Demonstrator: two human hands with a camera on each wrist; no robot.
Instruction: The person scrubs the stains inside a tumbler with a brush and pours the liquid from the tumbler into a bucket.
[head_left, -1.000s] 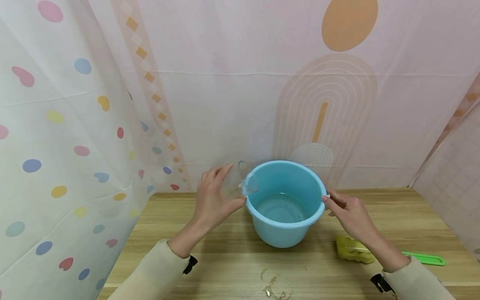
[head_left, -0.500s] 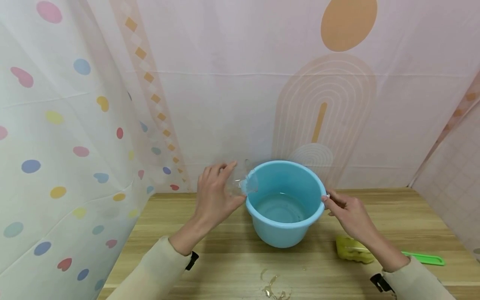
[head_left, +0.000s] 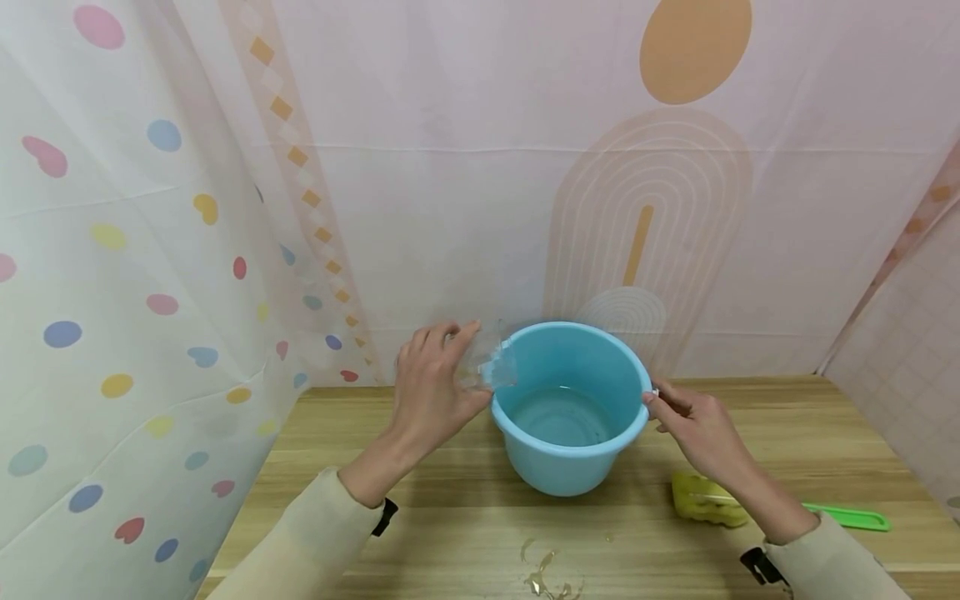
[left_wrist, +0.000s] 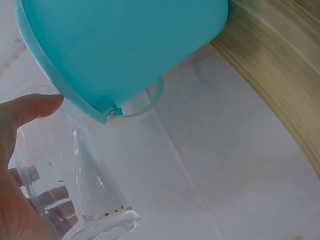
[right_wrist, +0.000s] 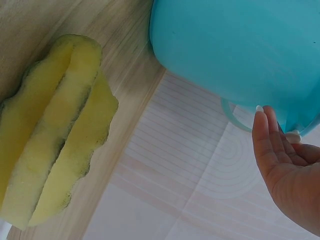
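Note:
My left hand holds a clear mug tilted over the left rim of a light-blue bucket. In the left wrist view the mug's handle sticks out, and the fingers show through its clear wall. Shallow clear liquid covers the bucket's bottom. At the right side of the bucket my right hand pinches the rim between thumb and fingers. The right wrist view has these fingers against the bucket's outer side, near its light-blue bail handle.
To the right, partly under my right forearm, a yellow sponge brush with a green handle lies on the wooden table. A small puddle sits in front of the bucket. Patterned curtains hang behind and at both sides.
My left hand has moved slightly right and tipped the mug further over the bucket's rim. The right hand and the bucket have stayed in place.

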